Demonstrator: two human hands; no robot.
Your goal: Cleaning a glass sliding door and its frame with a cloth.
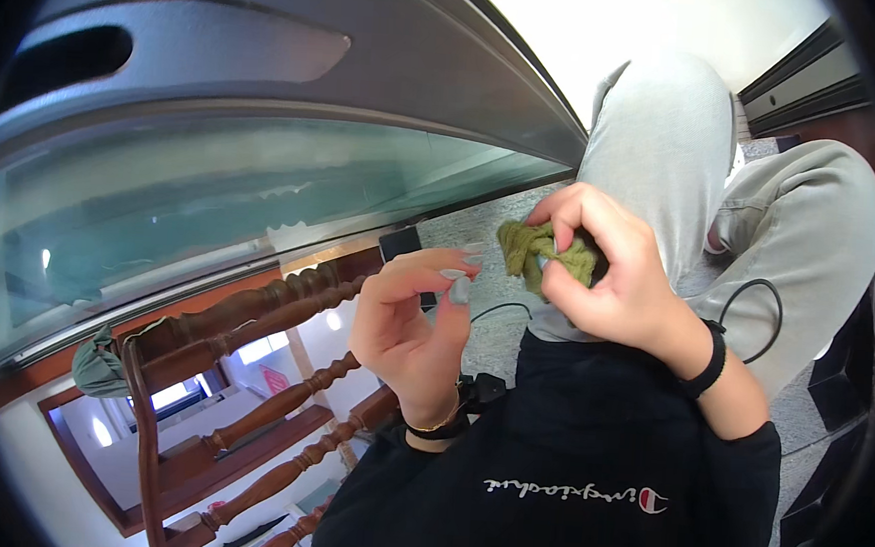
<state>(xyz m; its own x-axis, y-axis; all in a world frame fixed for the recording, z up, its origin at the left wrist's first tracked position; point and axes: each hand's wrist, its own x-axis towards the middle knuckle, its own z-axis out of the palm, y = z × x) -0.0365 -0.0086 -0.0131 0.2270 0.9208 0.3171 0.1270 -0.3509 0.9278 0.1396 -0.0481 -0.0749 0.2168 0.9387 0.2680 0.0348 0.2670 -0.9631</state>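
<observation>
In my right hand is a bunched piece of olive-green knitted yarn, pinched between thumb and fingers above my lap. My left hand is raised just left of it, apart from the yarn. Its thumb and index fingertips come together, with the other fingers bent close by. Whether a fine strand or small tool sits between those fingertips is too small to tell. Grey-blue polish covers the nails. Part of the yarn piece is hidden behind the right fingers.
Turned wooden balusters rise at lower left, with a green cloth bundle at their end. A glass pane and large grey panel fill the upper left. A black cord loops by my right wrist. Grey stone floor lies below.
</observation>
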